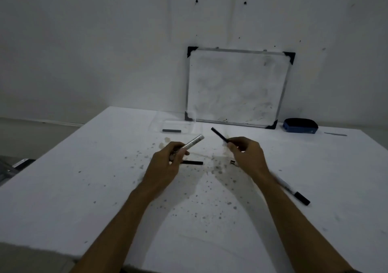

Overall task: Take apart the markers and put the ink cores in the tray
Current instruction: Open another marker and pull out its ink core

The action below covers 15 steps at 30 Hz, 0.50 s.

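Note:
My left hand (170, 159) grips a silvery marker barrel (194, 141) that points up and to the right. My right hand (245, 153) pinches a thin black ink core (219, 134) by its lower end, its free tip aimed up-left toward the clear tray (156, 123). One dark ink core (171, 130) lies inside that tray. A black marker cap (193, 163) lies on the table below my left hand. A small end plug (234, 163) sits under my right hand. A whole marker (292, 190) with a black cap lies to the right, partly hidden by my right forearm.
A small whiteboard (236, 88) leans against the wall behind the tray. A blue eraser (300, 125) sits to its right, with a thin grey strip (335, 134) beyond it. Ink specks (207, 188) cover the white table (63, 188), whose left edge drops off.

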Tool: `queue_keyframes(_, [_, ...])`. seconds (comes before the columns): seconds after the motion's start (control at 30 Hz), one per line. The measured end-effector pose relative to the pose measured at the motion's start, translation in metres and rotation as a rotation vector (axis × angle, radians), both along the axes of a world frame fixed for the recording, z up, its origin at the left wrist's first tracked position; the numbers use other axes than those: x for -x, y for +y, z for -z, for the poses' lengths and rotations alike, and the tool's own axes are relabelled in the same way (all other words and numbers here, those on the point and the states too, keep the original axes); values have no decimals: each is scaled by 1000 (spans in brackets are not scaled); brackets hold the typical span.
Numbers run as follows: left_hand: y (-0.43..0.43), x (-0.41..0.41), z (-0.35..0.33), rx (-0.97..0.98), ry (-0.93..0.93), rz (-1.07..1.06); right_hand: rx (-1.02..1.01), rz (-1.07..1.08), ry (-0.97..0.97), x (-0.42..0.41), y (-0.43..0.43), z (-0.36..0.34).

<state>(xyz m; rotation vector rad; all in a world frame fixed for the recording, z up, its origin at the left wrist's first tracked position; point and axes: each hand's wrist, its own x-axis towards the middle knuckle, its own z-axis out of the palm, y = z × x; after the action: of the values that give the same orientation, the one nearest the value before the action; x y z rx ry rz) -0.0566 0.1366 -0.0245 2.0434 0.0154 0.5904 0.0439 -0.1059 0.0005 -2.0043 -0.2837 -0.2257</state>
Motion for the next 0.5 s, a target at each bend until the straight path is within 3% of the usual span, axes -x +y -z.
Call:
queue_keyframes(0.13, [-37, -29, -14, 78, -11, 146, -713, -71, 304, 0, -33, 1])
queue_keyframes(0.2, [-57, -42, -12, 111, -32, 138, -936, -66, 403, 0, -41, 2])
queue_keyframes(0.33, [-85, -52, 1, 168, -85, 46, -1108, -75, 440, -3, -40, 2])
queue_keyframes(0.5, [-81, -47, 9, 142, -75, 115, -1033, -1, 476, -4, -34, 6])
